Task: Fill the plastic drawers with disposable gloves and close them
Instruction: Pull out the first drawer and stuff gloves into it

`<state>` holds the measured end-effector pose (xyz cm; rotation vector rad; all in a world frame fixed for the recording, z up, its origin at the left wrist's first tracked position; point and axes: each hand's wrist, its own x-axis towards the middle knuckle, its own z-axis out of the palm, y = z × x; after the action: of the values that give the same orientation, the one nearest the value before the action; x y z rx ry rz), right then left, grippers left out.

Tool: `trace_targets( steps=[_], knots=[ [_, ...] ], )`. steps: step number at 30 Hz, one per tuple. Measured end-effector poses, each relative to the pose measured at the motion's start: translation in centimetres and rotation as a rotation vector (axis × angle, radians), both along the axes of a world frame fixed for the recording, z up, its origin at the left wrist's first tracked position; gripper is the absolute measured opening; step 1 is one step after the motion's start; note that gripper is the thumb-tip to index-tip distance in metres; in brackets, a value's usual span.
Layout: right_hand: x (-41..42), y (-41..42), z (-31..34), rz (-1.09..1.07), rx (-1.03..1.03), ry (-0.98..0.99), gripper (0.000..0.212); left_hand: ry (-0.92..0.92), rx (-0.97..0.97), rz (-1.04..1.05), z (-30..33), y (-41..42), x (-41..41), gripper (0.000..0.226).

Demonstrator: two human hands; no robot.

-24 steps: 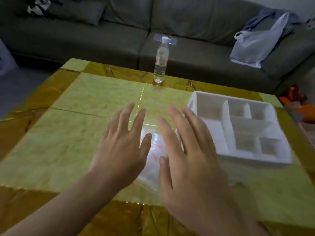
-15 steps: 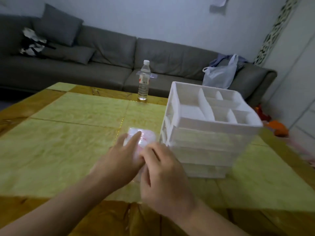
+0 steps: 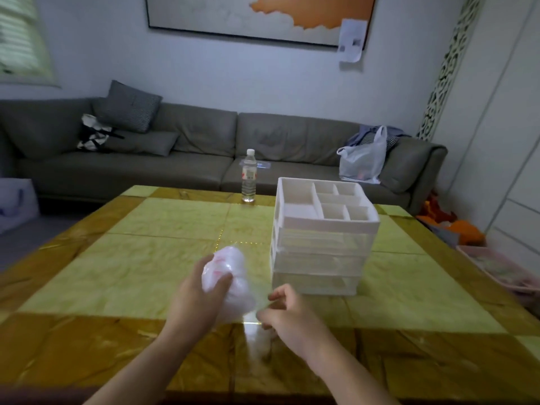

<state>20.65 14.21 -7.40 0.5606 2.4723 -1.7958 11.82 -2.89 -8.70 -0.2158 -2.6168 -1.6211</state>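
Fingers of left hand grip glove pack; right hand fingers curl, pinching its edge

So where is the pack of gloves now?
In the head view, the glove pack is near the middle, held above the table by the left hand, just left of the drawers.

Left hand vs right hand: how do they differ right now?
The left hand grips the bag of gloves lifted off the table; the right hand pinches only the bag's lower edge. The left sits farther from the drawer unit, the right nearer. Both touch the bag.
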Motion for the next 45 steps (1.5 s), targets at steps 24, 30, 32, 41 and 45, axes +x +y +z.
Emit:
trace_targets(
  steps=[24, 30, 32, 41, 45],
  knots=[
    [-8.2, -2.7, 0.0, 0.01, 0.012, 0.3, 0.028, 0.212, -0.19, -0.011, 1.9, -1.8, -2.9, 0.015],
    [-7.5, -2.8, 0.6, 0.143, 0.195, 0.383, 0.019, 0.238, -0.051, -0.136, 2.5, -1.4, -1.9, 0.016],
    [-7.1, -3.0, 0.8, 0.206, 0.199, 0.381, 0.01, 0.212, -0.028, -0.133, 2.6, -1.8, -2.0, 0.02],
    [-6.7, -2.5, 1.1, 0.154, 0.109, 0.36, 0.027, 0.019, 0.078, -0.19, 3.4, -4.3, -3.6, 0.022],
    [-6.9, -0.8, 2.1, -0.055, 0.041, 0.385, 0.02, 0.022, 0.237, -0.107, 4.7, -6.2, -4.1, 0.019]
  ],
)
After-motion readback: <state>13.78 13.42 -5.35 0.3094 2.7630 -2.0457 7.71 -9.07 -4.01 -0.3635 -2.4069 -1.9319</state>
